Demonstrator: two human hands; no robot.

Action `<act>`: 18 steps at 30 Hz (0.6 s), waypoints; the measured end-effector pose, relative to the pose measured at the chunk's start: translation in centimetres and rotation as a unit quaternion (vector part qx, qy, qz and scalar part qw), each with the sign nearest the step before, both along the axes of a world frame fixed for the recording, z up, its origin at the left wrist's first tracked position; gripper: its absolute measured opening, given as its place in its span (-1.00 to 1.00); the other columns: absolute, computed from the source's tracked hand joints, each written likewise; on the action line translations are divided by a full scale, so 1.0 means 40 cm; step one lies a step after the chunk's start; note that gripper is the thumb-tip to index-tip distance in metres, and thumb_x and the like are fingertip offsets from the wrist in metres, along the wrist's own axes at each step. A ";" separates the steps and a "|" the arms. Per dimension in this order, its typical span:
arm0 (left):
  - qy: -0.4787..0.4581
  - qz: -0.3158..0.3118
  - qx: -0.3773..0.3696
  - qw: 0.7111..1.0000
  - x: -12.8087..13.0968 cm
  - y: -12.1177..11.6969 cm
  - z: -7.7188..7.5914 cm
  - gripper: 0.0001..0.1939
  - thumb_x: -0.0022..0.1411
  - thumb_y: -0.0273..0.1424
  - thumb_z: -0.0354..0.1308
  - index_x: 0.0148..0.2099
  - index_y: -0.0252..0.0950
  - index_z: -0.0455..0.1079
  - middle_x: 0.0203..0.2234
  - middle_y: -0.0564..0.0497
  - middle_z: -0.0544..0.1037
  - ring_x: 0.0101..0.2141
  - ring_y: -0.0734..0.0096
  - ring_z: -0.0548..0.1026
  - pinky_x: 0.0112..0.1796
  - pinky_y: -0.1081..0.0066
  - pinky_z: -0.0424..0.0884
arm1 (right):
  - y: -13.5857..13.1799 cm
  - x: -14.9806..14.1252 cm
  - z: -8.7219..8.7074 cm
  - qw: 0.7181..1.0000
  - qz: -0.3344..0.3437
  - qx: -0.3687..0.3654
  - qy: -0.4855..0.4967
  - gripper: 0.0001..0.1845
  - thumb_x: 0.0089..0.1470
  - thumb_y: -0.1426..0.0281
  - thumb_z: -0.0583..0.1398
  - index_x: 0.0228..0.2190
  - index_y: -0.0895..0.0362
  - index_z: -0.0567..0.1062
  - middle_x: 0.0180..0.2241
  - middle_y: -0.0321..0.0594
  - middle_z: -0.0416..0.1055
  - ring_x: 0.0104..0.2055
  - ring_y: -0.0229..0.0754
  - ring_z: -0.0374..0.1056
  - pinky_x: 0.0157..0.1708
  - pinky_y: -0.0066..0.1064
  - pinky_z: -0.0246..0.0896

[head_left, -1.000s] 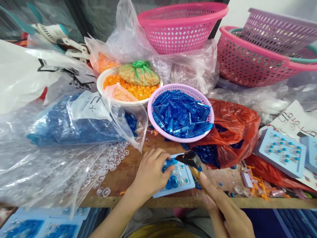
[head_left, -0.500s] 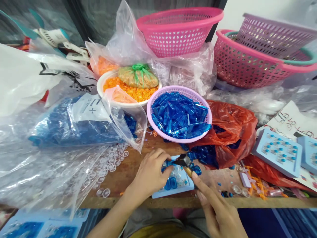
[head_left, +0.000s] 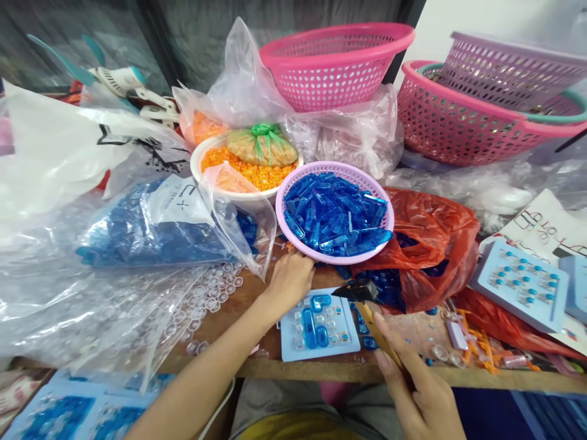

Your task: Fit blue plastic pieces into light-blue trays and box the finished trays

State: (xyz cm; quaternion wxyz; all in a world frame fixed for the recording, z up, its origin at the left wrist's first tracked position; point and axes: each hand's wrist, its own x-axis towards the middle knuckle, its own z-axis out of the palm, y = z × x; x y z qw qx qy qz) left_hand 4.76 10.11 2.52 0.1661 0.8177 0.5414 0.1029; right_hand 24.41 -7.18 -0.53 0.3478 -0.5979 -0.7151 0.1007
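Note:
My left hand (head_left: 290, 278) reaches forward to the near rim of the purple basket (head_left: 293, 241) full of blue plastic pieces (head_left: 334, 211); its fingertips are hidden under the rim. My right hand (head_left: 424, 400) grips the wooden handle of a small hammer (head_left: 360, 292), whose dark head hangs just right of the light blue tray (head_left: 318, 324). That tray lies at the table's front edge and carries a few blue and clear pieces.
A white bowl of orange pieces (head_left: 247, 168) stands behind. Clear bags of blue parts (head_left: 151, 226) and clear caps (head_left: 211, 293) lie left. A red bag (head_left: 431, 244), more filled trays (head_left: 523, 284) and stacked pink baskets (head_left: 337, 64) sit right and behind.
My left hand left the light blue tray and moved forward to the purple basket's rim. The hammer lifted off the tray and drew slightly right.

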 end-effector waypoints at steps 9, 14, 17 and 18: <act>-0.234 -0.134 -0.145 0.952 -0.064 -0.072 0.065 -0.74 0.34 -0.50 0.09 -0.12 -0.20 0.61 -0.29 0.02 0.60 -0.31 0.40 0.57 -0.23 0.42 0.46 | -0.017 0.058 -0.017 0.998 -0.053 0.001 0.041 -0.44 0.36 0.40 0.11 0.32 -0.13 0.24 0.24 -0.38 0.35 0.22 -0.31 0.31 0.13 -0.63 0.17; -0.140 -0.268 -0.152 0.941 0.002 -0.049 0.067 -0.77 0.29 -0.58 0.15 -0.18 -0.23 0.61 -0.29 0.02 0.62 -0.20 0.34 0.56 -0.09 0.40 0.39 | -0.039 0.073 -0.007 0.997 -0.062 -0.014 0.047 -0.46 0.36 0.38 0.12 0.30 -0.17 0.26 0.16 -0.40 0.47 0.15 -0.21 0.40 0.08 -0.55 0.30; -0.089 -0.291 -0.141 0.942 0.028 -0.023 0.060 -0.77 0.26 -0.60 0.16 -0.21 -0.23 0.61 -0.31 0.02 0.59 -0.19 0.32 0.54 -0.08 0.39 0.39 | -0.051 0.069 0.004 0.996 -0.059 -0.019 0.068 -0.45 0.36 0.38 0.10 0.31 -0.20 0.23 0.17 -0.38 0.45 0.14 -0.09 0.42 0.07 -0.39 0.39; -0.079 -0.297 -0.145 0.941 0.032 -0.015 0.058 -0.78 0.25 -0.60 0.18 -0.23 -0.23 0.61 -0.31 0.02 0.58 -0.20 0.32 0.54 -0.09 0.40 0.39 | -0.053 0.066 0.007 0.996 -0.056 -0.020 0.073 -0.44 0.37 0.39 0.09 0.32 -0.21 0.21 0.18 -0.38 0.44 0.14 -0.08 0.43 0.07 -0.36 0.40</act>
